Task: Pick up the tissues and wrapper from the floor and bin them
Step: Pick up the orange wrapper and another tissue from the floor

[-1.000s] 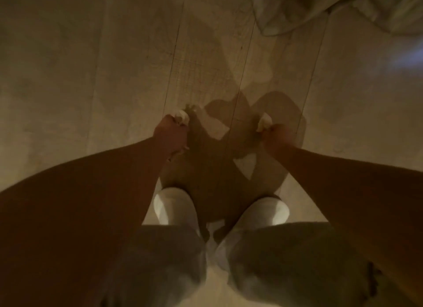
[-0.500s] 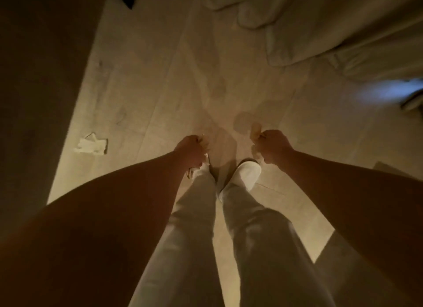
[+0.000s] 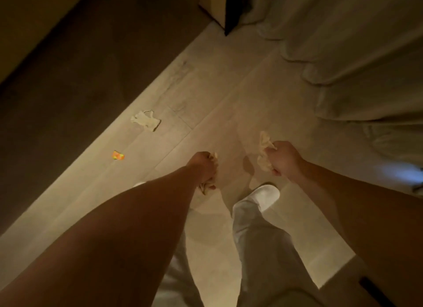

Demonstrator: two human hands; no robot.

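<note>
My left hand (image 3: pixel 202 167) is closed around a crumpled tissue (image 3: pixel 207 185) that pokes out below the fist. My right hand (image 3: pixel 285 158) grips another crumpled tissue (image 3: pixel 264 151), which sticks out above and below the fingers. Both hands hang in front of me, above the pale wood floor (image 3: pixel 217 96). A third white tissue (image 3: pixel 146 120) lies flat on the floor to the left, ahead of my left hand. A small orange and yellow wrapper (image 3: pixel 118 155) lies on the floor further left, near the dark edge. No bin is in view.
A dark wall or furniture face (image 3: pixel 80 66) runs diagonally along the left. Pale bedding or curtain folds (image 3: pixel 354 55) hang on the right. My legs in light trousers and a white slipper (image 3: pixel 266 193) are below the hands.
I have stood up and the view has swung left. The floor tissue has shifted toward the centre and the orange wrapper has come into sight. Both fists stay closed on their tissues.
</note>
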